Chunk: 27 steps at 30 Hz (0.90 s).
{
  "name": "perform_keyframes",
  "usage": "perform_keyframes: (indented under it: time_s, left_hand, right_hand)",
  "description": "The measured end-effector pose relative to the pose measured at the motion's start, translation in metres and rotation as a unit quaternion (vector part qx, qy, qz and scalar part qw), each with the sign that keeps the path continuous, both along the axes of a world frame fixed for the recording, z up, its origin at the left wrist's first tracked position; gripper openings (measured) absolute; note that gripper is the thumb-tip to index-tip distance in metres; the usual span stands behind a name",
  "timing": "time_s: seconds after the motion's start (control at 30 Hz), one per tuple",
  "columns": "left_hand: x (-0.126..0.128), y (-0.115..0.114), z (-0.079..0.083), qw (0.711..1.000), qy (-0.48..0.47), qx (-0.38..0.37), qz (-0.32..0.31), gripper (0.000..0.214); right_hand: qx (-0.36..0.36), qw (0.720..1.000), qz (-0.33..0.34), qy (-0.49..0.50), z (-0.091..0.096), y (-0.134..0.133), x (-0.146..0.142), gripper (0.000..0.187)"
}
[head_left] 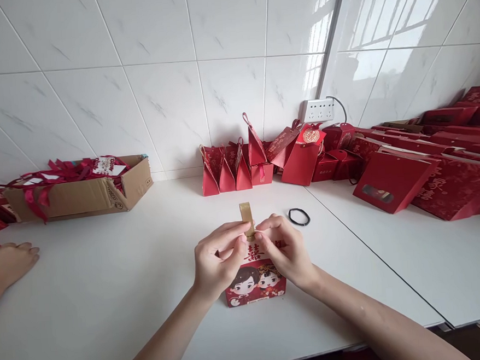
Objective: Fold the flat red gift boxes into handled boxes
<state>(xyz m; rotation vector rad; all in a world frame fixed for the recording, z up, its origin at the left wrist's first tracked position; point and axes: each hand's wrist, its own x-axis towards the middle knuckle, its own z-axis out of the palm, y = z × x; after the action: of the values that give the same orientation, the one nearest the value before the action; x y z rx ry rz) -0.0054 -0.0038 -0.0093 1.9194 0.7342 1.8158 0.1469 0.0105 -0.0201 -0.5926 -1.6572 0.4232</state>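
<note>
Gold ribbon (246, 212) points lengthwise upward from the printed red box (256, 287).

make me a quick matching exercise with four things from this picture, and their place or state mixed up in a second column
Column one
1. cartoon box
2. black ring
3. cardboard carton
4. power strip

Column two
A. brown, with dark red ribbons in it
B. white, by the tiled wall
C. its top between the two hands
D. lying on the white table, off to the right

Right pairs: 1-C, 2-D, 3-A, 4-B
</note>
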Motion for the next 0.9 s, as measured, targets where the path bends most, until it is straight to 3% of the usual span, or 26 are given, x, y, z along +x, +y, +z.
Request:
perform_keyframes:
  time_s: [0.2,0.77,0.9]
  left_hand:
    - [0.0012,-0.0013,-0.0005,0.999,-0.027,-0.021,-0.032,0.034]
    - [-0.001,0.0021,-0.0006,0.999,0.008,0.021,-0.031,0.039]
    - [0.0006,0.001,-0.0002,0.999,0.005,0.035,-0.019,0.041]
  right_hand:
    - [0.001,1.0,0.013,-0.004,0.0012,0.0005,0.0013,0.004]
    - [0.043,0.999,0.006,0.005,0.0001,0.0012,0.0013,0.009]
    - [0.014,1.0,0.003,0.025,-0.0016,-0.0015,-0.0006,0.007]
